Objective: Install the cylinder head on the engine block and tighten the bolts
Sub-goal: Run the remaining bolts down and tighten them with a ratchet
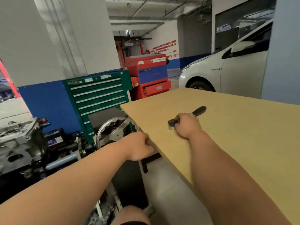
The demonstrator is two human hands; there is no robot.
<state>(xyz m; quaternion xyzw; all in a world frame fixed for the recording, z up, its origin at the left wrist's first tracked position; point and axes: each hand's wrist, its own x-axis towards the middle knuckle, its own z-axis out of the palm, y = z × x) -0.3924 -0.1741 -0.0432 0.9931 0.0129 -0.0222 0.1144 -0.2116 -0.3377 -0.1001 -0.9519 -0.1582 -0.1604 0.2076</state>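
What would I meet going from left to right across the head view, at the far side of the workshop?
engine block → green tool cabinet → red tool cart → white car

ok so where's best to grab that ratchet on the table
Probably by the black handle, coming from above: the ratchet lies flat on the table, handle angled away to the right. The right hand holds it lower, by the chrome head.

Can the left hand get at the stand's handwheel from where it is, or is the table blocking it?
Probably yes. The left hand sits at the table edge, right beside the handwheel, with nothing between them. The right hand grips the ratchet.
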